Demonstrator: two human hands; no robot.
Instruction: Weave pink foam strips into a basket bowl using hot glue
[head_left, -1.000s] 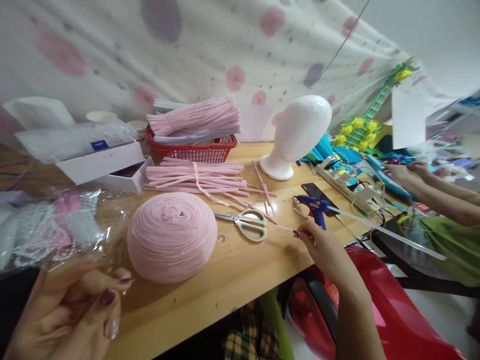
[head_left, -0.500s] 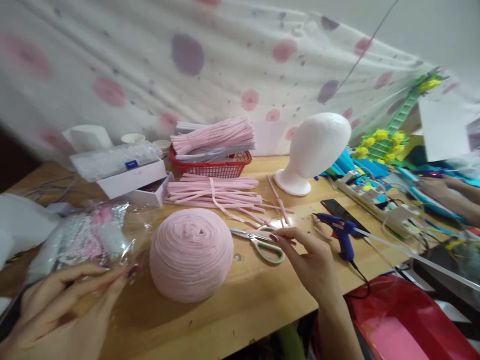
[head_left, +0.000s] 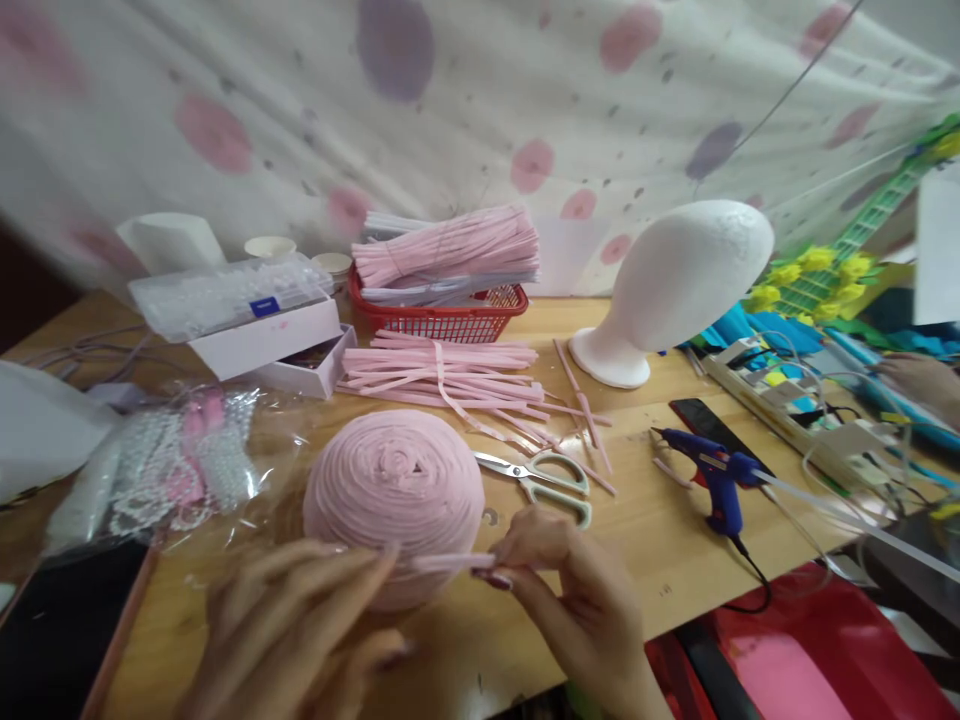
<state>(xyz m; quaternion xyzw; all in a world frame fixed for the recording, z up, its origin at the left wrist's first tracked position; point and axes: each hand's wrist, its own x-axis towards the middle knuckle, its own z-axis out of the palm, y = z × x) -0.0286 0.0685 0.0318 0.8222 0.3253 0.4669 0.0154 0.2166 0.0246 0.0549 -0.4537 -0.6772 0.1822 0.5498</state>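
Note:
My right hand (head_left: 570, 580) is closed in a pinch on one end of a short pink pipe cleaner (head_left: 450, 562), held level in front of the pink wound dome (head_left: 394, 470). Blurred by motion, my left hand (head_left: 292, 630) is at the other end of the piece, its thumb apart from the fingers. The dome stands on the table, covered in coiled pink strands. Scissors (head_left: 536, 475) lie to its right with their blades towards it. Behind the dome is a tied bundle of pink pipe cleaners (head_left: 442, 375).
A red basket (head_left: 442, 322) holds more bundles. The white foam head (head_left: 675, 290) stands at the back right, near a blue glue gun (head_left: 712, 470), a phone (head_left: 720, 440) and a power strip (head_left: 772, 405). Bagged beads (head_left: 180, 470) lie left. Another person's hand (head_left: 919, 385) is far right.
Both hands have come together in front of the dome. My right hand has left the scissors area, and the pink piece now shows between my hands. The view has shifted slightly.

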